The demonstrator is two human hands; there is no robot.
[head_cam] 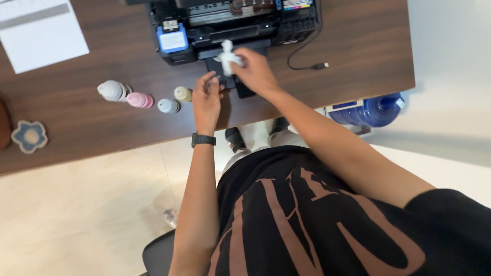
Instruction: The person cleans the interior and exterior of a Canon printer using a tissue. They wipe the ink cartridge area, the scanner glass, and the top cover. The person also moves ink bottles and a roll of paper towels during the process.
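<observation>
Dark wood grain runs across the table [342,45], and a black printer [237,17] sits at its far edge with the lid up. A person in a black shirt sits before it.

The right hand [255,71] is closed around a small white bottle [227,55], held upright just in front of the printer and above the table. The left hand [207,94] sits just beside it, fingers curled together near the bottle's lower part; I cannot tell whether it pinches a cap or only touches the bottle. So the bottle lies in the right hand's grip, with the left hand right beneath and to its left.

To the left stand 4 more bottles: a larger white bottle [112,90], a pink bottle [140,100], a pale blue bottle [168,106] and a yellowish bottle [182,94]. Paper [36,31] lies at the far left, and a cable [303,59] trails to the right.

What could go wrong, as I judge it: if the held bottle is open, a squeeze or a tilt could spill ink on the table or the printer. The left forearm also passes close to the yellowish bottle and could knock it over.
</observation>
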